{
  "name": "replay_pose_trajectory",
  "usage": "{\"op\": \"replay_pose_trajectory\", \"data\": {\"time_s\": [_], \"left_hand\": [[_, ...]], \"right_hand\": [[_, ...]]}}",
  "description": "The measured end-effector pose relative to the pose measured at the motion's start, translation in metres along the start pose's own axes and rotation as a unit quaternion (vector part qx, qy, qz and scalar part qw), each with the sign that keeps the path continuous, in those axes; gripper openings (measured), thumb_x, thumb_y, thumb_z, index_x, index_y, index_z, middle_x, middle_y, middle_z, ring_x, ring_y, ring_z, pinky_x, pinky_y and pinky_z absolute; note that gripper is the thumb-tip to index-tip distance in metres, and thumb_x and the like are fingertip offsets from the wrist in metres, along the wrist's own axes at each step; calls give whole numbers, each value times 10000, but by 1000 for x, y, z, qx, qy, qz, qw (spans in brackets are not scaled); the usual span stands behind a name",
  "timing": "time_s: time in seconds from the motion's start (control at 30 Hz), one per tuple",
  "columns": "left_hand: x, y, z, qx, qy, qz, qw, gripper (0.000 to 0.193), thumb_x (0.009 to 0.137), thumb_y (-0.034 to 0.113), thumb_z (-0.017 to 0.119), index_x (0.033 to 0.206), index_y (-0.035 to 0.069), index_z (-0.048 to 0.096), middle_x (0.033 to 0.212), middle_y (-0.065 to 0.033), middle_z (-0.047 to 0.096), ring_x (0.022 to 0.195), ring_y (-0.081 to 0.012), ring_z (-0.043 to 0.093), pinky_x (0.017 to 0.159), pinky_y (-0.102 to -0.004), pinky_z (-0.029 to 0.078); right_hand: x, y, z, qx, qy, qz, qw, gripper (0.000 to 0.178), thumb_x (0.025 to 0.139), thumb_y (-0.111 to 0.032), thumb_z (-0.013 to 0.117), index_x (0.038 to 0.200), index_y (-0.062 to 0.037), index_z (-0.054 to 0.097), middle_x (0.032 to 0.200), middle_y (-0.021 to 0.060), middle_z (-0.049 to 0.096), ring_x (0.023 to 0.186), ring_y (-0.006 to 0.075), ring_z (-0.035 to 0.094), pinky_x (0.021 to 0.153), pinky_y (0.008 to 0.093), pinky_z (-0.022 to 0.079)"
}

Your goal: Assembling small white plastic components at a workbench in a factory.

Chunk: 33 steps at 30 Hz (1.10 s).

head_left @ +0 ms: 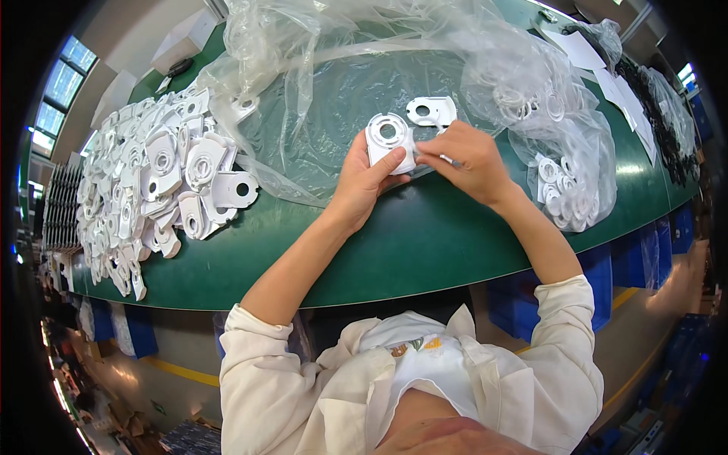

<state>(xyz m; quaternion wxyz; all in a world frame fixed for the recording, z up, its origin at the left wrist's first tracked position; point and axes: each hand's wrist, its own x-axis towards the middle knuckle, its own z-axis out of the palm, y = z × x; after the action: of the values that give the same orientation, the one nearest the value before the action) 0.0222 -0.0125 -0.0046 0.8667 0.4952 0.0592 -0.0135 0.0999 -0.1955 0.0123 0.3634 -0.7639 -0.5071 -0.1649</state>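
Observation:
My left hand (365,180) grips a white plastic housing (395,158) with a round ring and central hole, its thumb on the front face. At the housing's right edge, my right hand (472,164) is closed in a pinch. A thin, light-coloured piece (450,161) shows between its fingers; its kind is too small to make out. Just beyond my hands, another white plastic part (431,111) with a round hole lies on the clear plastic sheet (326,114).
A large heap of similar white parts (163,174) covers the left of the green table (364,262). At the right, a clear bag (580,144) holds white rings (557,186). Papers (626,98) and black strands (658,114) lie farther right. Blue bins (516,303) stand under the table edge.

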Motion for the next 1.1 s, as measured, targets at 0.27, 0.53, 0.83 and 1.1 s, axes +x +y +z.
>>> {"op": "replay_pose_trajectory", "data": {"time_s": [0.27,0.53,0.83,1.1], "left_hand": [[1,2,-8,74,6,10,997,448,828,55,669,1213,66,438,1054,-58,652,889,-109,637,584,-205,491],[-3,5,-1,80,-38,-20,996,548,830,34,635,1303,36,357,1143,-111,596,951,-189,646,694,-261,529],[-5,2,4,41,-106,-52,992,567,847,-55,472,1367,23,263,1207,-154,547,1030,-249,625,823,-310,544],[-5,1,2,49,-116,-70,990,515,883,-4,463,1364,16,279,1176,-160,567,978,-238,641,765,-302,553]], "right_hand": [[1,-12,5,156,5,128,979,155,767,-113,742,913,-70,709,836,36,653,702,130,582,618,258,452],[4,11,-7,343,-81,351,868,170,863,-96,656,1007,-6,655,847,30,642,683,67,573,622,192,456],[0,10,4,411,-19,389,824,191,867,-159,678,962,3,646,810,32,648,686,68,576,600,196,452],[1,8,4,396,-14,405,824,175,830,-158,709,890,-2,659,771,26,642,630,52,535,557,188,404]]}}
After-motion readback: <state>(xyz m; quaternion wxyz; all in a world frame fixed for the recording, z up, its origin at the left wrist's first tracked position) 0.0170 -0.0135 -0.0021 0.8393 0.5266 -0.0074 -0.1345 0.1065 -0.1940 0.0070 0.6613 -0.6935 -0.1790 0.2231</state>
